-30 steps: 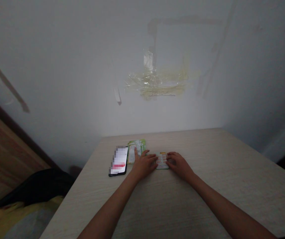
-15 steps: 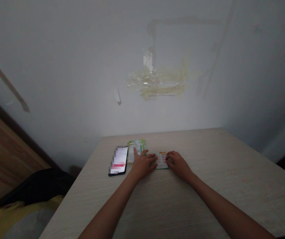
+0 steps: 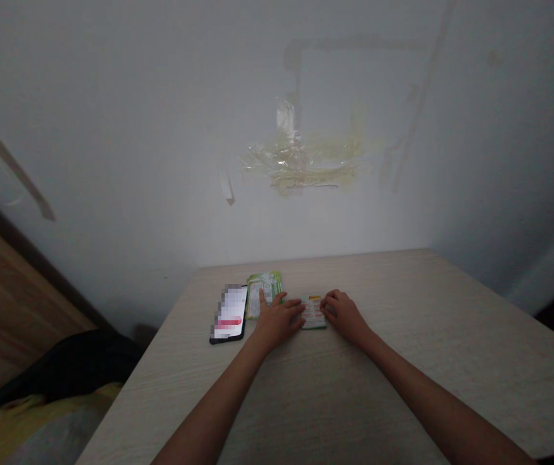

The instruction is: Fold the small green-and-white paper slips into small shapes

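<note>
A small flat printed packet (image 3: 312,314), whitish with a green lower edge and a yellow-red patch on top, lies on the table between my hands. My left hand (image 3: 279,321) is spread low over the table. Some of its fingertips rest at the packet's left edge, while its outer fingers reach over a green-and-white packet (image 3: 271,281) with printed text. At the small packet's upper right edge, the fingers of my right hand (image 3: 346,316) are bunched in a pinch. Its fingertips partly cover that edge.
A phone (image 3: 229,316) with a lit, partly blurred screen lies left of the green packet. The pale wooden table (image 3: 403,290) meets a wall (image 3: 161,129) bearing tape remains (image 3: 301,161). Dark and yellow cloth (image 3: 59,413) lies beyond the table's left side.
My right hand's fingers have drawn closer together at the packet's right edge and shifted slightly up and left. My left hand, the phone and the green packet look nearly unchanged.
</note>
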Motion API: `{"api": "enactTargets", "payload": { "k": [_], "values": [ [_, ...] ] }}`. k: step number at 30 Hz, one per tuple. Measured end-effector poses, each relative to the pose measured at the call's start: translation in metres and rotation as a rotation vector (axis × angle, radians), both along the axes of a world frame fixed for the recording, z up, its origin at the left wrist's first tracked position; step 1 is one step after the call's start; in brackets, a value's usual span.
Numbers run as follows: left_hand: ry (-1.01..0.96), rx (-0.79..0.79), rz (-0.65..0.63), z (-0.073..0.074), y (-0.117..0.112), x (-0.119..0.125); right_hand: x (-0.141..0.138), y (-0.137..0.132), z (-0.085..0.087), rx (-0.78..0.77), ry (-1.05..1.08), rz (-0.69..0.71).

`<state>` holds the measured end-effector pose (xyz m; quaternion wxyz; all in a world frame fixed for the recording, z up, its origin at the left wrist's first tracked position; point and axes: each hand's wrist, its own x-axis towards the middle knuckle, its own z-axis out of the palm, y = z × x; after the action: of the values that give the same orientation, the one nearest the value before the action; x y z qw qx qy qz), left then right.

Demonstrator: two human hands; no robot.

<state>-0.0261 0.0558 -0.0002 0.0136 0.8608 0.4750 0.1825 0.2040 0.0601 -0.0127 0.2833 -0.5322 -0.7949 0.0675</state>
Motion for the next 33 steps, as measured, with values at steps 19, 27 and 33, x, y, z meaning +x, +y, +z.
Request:
{"api": "enactTargets", "payload": {
  "k": [19,27,33],
  "values": [
    [0.068,-0.039,0.026,0.010,-0.004,0.002,0.023,0.003,-0.005,-0.161,0.116,0.225],
    [0.074,-0.031,0.025,0.009,-0.004,0.002,0.028,-0.001,-0.001,-0.185,0.128,0.265],
    [0.078,-0.006,0.037,0.008,-0.004,0.003,0.032,-0.002,-0.003,-0.188,0.149,0.288]
  ]
}}
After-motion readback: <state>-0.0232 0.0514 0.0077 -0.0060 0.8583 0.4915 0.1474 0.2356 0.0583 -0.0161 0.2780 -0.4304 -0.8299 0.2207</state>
